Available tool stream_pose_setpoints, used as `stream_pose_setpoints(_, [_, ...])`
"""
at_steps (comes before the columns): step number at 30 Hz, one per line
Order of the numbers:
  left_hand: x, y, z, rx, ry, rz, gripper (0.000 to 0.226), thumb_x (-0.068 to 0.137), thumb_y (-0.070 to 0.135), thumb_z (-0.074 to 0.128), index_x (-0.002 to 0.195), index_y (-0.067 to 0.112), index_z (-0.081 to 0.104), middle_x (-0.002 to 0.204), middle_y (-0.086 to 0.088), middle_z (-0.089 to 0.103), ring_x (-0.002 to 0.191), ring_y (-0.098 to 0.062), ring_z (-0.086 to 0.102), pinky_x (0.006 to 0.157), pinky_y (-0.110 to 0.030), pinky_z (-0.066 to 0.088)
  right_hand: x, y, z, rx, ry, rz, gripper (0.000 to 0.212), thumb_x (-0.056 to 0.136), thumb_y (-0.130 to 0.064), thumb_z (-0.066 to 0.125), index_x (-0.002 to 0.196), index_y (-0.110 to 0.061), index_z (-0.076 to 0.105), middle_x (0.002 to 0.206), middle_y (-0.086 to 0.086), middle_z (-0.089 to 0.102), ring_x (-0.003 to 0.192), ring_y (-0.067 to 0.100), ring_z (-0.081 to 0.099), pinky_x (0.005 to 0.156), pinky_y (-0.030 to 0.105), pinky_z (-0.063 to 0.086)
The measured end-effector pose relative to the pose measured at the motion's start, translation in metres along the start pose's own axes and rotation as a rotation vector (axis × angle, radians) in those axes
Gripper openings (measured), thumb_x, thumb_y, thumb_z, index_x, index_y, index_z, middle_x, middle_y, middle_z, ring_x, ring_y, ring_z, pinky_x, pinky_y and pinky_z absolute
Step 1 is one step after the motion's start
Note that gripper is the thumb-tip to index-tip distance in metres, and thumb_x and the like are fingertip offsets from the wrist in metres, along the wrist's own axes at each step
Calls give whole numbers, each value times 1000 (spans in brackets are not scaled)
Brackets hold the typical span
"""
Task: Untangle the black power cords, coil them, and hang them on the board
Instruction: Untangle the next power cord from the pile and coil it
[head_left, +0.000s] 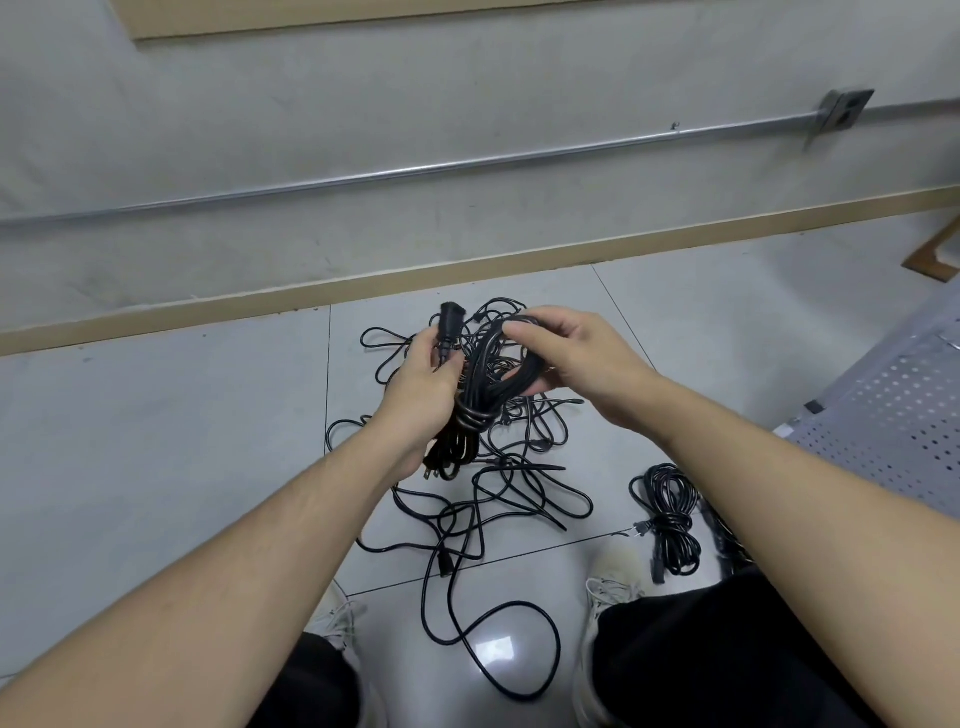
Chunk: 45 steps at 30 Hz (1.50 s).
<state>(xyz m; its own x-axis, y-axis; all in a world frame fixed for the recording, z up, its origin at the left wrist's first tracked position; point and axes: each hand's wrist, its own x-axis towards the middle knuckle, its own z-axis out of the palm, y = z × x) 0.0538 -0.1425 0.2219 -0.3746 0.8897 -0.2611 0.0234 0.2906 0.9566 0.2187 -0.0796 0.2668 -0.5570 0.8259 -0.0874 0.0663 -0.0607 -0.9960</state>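
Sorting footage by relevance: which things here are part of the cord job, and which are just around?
Part of the job:
held coil, in left hand and right hand
tangled cords on floor
finished coil

Just around:
wall conduit
outlet box
perforated bench

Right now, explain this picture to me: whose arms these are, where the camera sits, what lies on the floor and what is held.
There is no machine here. One camera, worn on a person's head, looks down at their own bare arms. The left hand and the right hand together hold a coiled black cord, wrapped round its middle, its connector sticking up beside the left thumb. Below them, on the tiled floor, lies a tangled pile of black cords. A finished coil lies apart to the right. The person's pale shoes show at the bottom.
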Motion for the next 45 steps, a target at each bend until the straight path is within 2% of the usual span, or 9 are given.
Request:
stream_pose_setpoints(6, [-4, 10, -9, 55, -185, -84, 44, 96, -4, 51, 119, 29, 69, 105, -3, 76, 80, -17, 72, 59, -26, 52, 2, 0, -1, -13, 45, 6, 10, 99, -22, 67, 100, -14, 73, 66, -14, 63, 68, 16, 73, 55, 25, 57])
stream_pose_setpoints(14, [-7, 17, -18, 52, -303, -165, 60, 74, -19, 39, 109, 16, 74, 92, -11, 74, 80, -27, 69, 85, -46, 49, 3, 2, -1, -138, -4, 6, 11, 98, -30, 66, 96, -22, 73, 61, -14, 59, 62, 15, 53, 42, 22, 40])
stream_pose_setpoints(22, [-24, 26, -16, -184, -403, -155, 52, 84, 4, 28, 119, 4, 67, 98, -18, 72, 81, -26, 69, 84, -43, 55, 3, 1, -7, -35, -29, 47, 14, 100, -26, 65, 103, -15, 73, 71, -1, 70, 65, 18, 70, 55, 26, 58])
stream_pose_setpoints(25, [-17, 20, -13, -24, -392, -45, 52, 97, 33, 29, 117, 5, 69, 100, -9, 73, 85, -23, 66, 79, -38, 53, 5, 6, -4, -77, -27, 7, 9, 99, -22, 67, 97, -17, 74, 80, 0, 72, 73, 19, 73, 64, 31, 62])
stream_pose_setpoints(28, [-19, 16, -5, 173, -296, 22, 59, 86, 73, 58, 112, 23, 74, 101, 4, 78, 94, -18, 72, 81, -35, 54, 6, 12, -3, -140, -33, -6, 9, 99, -21, 67, 96, -19, 76, 80, -2, 71, 72, 12, 71, 66, 31, 60])
stream_pose_setpoints(31, [-23, 17, 6, 117, -171, 31, 40, 90, 62, 63, 98, 25, 76, 88, 5, 78, 74, -10, 69, 68, -27, 49, 7, 14, -4, -154, -32, 3, 12, 99, -25, 67, 95, -20, 76, 83, -3, 73, 80, 13, 71, 74, 35, 61])
stream_pose_setpoints(37, [-26, 27, 12, 70, -61, -71, 55, 90, 74, 52, 89, 26, 79, 81, 6, 78, 68, -11, 68, 66, -29, 47, 4, 8, -2, -34, -32, 42, 18, 98, -24, 68, 103, -7, 72, 92, 18, 73, 75, 19, 75, 60, 27, 59])
stream_pose_setpoints(41, [-28, 28, 13, -39, -59, -23, 42, 94, 58, 62, 91, 18, 75, 79, -2, 77, 60, -14, 67, 53, -22, 49, 4, 13, -1, -82, 9, 14, 16, 98, -20, 68, 106, -7, 72, 87, 8, 74, 74, 20, 75, 62, 32, 61])
stream_pose_setpoints(45, [-26, 27, 11, -10, -117, -30, 49, 94, 61, 61, 101, 15, 77, 91, -7, 79, 76, -21, 74, 67, -32, 56, 3, 12, -1, -116, 45, -19, 17, 98, -21, 68, 108, -9, 74, 86, 2, 74, 72, 15, 73, 61, 32, 61])
